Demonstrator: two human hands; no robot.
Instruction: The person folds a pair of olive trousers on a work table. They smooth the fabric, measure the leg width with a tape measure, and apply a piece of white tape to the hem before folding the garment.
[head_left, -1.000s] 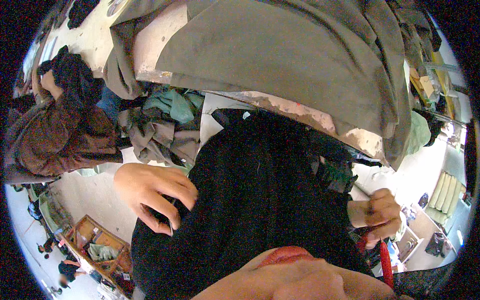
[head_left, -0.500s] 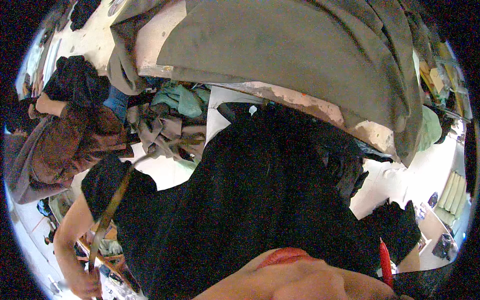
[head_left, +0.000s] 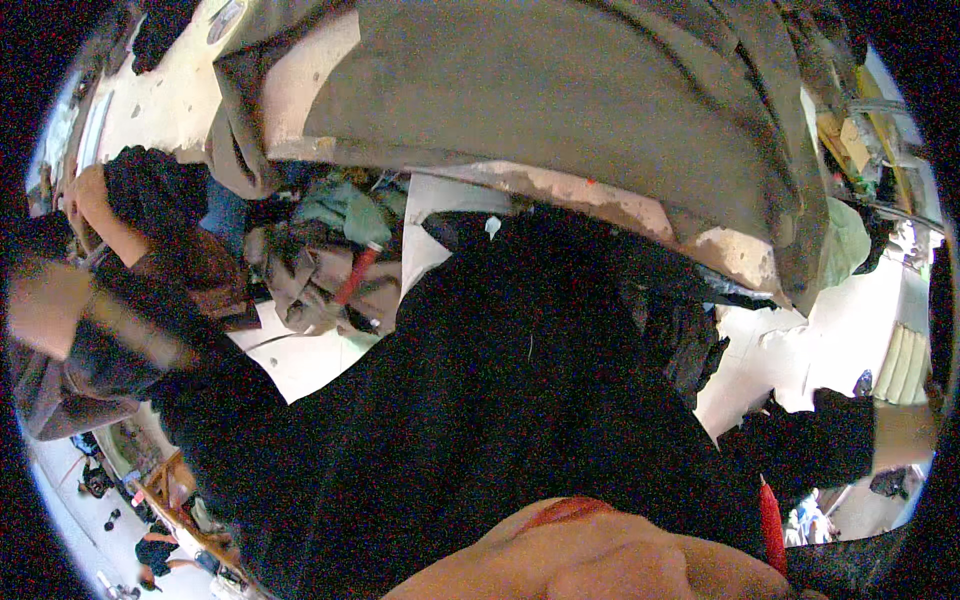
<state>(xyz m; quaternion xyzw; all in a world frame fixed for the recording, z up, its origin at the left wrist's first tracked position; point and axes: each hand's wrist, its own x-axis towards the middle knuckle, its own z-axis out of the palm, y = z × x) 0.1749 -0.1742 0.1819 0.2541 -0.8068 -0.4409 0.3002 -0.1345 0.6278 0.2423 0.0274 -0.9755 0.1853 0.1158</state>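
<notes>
The cloth [head_left: 560, 120] lay on the table [head_left: 310, 85], the left hand [head_left: 42, 305] a blur left of it (its grip I couldn't tell; the right hand was out of view), and a wide swing might have bumped the co-worker [head_left: 165, 195] there.

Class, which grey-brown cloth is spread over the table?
The big cloth at the top of the picture: it lies broad over the table, while the crumpled heap shows below the table's edge.

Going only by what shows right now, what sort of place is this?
Probably a garment workshop: a wide grey-brown cloth drapes over a worn table, and more fabric is heaped near its edge.
</notes>
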